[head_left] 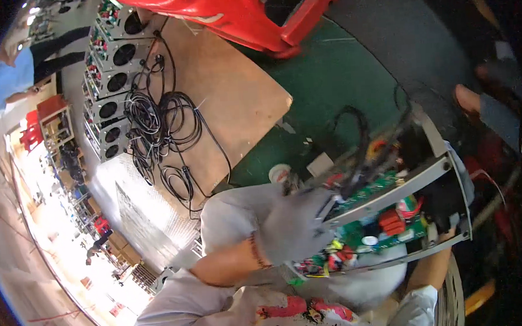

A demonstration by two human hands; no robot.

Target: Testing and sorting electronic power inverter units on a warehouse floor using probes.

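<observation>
Across my lap lies a tilted open metal electronics chassis (393, 200), with green circuit boards, red and yellow parts and coloured wires inside. My left hand (294, 226), in a grey glove, is closed at its left end, its fingers bent at the metal rail; motion blurs the fingertips. Black cables (357, 146) rise over the chassis's far side. My right hand (449, 234) holds the chassis's right end, mostly hidden behind the frame and a dark part; only a bit of it shows above the forearm.
Left of me, a brown board (233, 87) carries coiled black cables (179, 117) beside a row of similar units with fans (117, 82). A red plastic stool (229, 11) stands beyond, on a green surface (339, 70). Another person (14, 75) is at far left; a bare foot (468, 99) shows at right.
</observation>
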